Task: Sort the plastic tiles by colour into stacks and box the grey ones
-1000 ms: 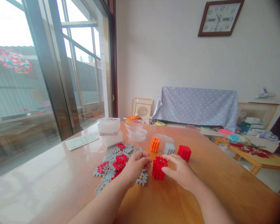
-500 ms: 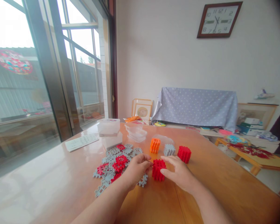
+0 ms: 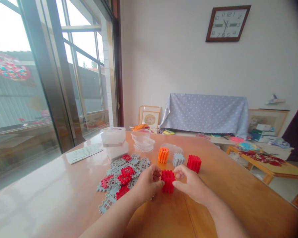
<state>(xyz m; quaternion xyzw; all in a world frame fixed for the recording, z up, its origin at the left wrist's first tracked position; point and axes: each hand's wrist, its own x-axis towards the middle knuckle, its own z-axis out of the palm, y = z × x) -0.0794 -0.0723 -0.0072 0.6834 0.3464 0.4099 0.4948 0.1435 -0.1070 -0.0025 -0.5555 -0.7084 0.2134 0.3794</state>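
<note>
A stack of red interlocking plastic tiles (image 3: 168, 185) stands on the table between my hands. My left hand (image 3: 149, 182) closes on its left side, thumb against the near edge and the other fingers curled behind. From the right, my right hand (image 3: 190, 180) touches it with thumb and curled fingers. Loose grey tiles (image 3: 116, 166) and red tiles (image 3: 124, 178) lie in a spread pile to the left, partly covered by my left hand. Behind the stack stand an orange tile stack (image 3: 163, 155), a grey tile stack (image 3: 178, 160) and another red tile stack (image 3: 194, 164).
Clear plastic containers (image 3: 142, 141) and a white translucent box (image 3: 113, 137) stand at the table's far side. A printed sheet (image 3: 84, 153) lies at the left. A clear lid (image 3: 172, 148) rests behind the stacks. A low wooden table (image 3: 275, 167) stands to the right.
My left hand has moved right, up against the red stack. My right hand's fingers have curled in from a wider spread. The view has shifted slightly.
</note>
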